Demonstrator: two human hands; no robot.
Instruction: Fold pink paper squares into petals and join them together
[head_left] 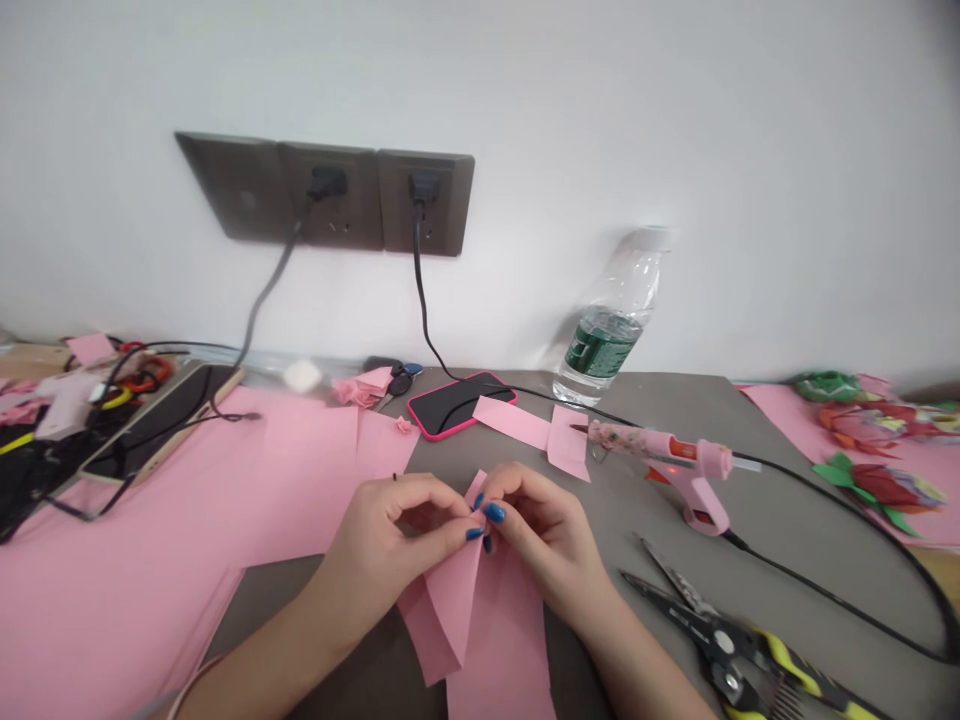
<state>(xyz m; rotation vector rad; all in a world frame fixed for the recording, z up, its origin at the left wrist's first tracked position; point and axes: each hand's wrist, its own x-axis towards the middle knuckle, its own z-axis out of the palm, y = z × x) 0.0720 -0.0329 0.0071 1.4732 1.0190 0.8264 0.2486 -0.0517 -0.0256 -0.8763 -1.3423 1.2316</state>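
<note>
Both hands meet at the front middle of the table, over a folded strip of pink paper. My left hand pinches the paper's upper end from the left, thumb and forefinger together. From the right, my right hand pinches the same end, its fingertips almost touching the left ones. The paper hangs down in a fold from the fingertips. Beneath it lies another strip of pink paper. What sits exactly between the fingertips is too small to make out.
A pink glue gun with a black cord lies right, its nozzle over a small pink paper square. Yellow-handled pliers lie front right. Behind are a phone and a tilted-looking water bottle. Pink sheets spread left; paper flowers lie right.
</note>
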